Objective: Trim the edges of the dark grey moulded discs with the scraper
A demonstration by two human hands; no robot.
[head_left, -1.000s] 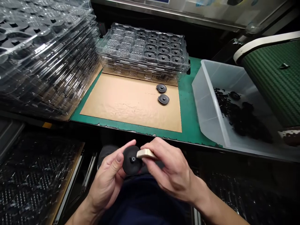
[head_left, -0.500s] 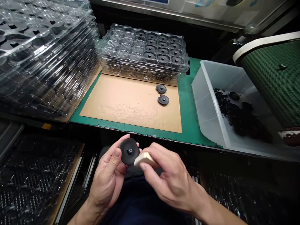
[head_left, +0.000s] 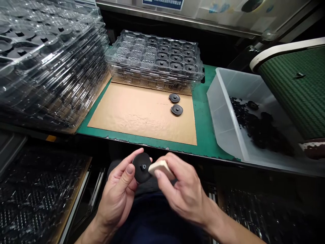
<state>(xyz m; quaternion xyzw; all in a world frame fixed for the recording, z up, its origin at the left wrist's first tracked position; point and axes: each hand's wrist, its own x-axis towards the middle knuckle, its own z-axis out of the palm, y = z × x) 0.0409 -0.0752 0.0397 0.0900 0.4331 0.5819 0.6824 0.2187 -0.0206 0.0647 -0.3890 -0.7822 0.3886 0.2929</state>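
Note:
My left hand [head_left: 118, 189] grips a round black disc [head_left: 138, 169] by its edge, its small central stud facing up. In my right hand [head_left: 184, 189] is a pale, cream-coloured block [head_left: 162, 167], pinched between thumb and fingers, its tip at the disc's right side. Two similar black parts, one [head_left: 174, 98] behind the other [head_left: 177, 109], lie on a brown cardboard sheet [head_left: 127, 108]. Behind the sheet, a clear plastic tray [head_left: 154, 73] holds several black discs in its right-hand pockets.
Tall stacked clear trays [head_left: 58, 74] stand at the left. On the right of the green table [head_left: 204, 125] is a translucent bin [head_left: 223, 112] with small black pieces, beside a green conveyor belt [head_left: 299, 91]. More trays [head_left: 33, 196] lie low at the left.
The disc and the pale block have shifted slightly right and down with my hands. The disc is turned a little. The whole view has moved slightly.

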